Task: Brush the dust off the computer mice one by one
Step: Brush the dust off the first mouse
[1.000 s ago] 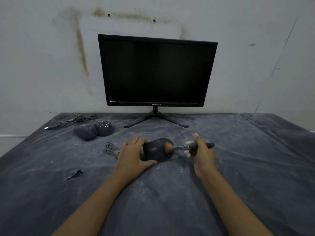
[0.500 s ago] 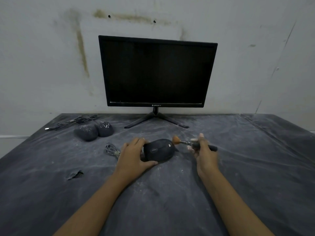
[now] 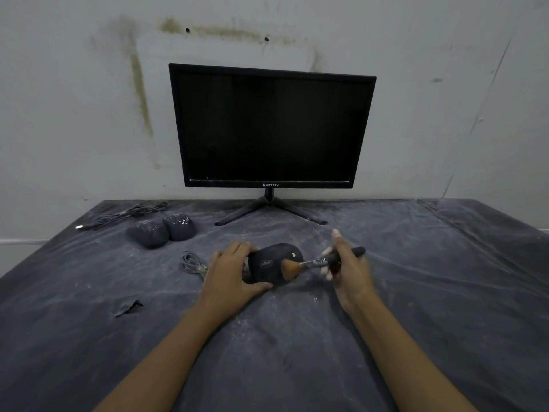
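- Left hand clasps the mouse at table centre, likely steadying it against the strokes.
- Right hand grips the brush; bristles touch the mouse's top.
- Two dusty mice wait far left (apparently untouched).

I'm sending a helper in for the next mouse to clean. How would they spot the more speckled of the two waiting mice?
Start at the monitor and look down-left to two dark mice touching on the table. The speckled mouse is the right one, nearer the monitor stand; its neighbour shows fewer white flecks.
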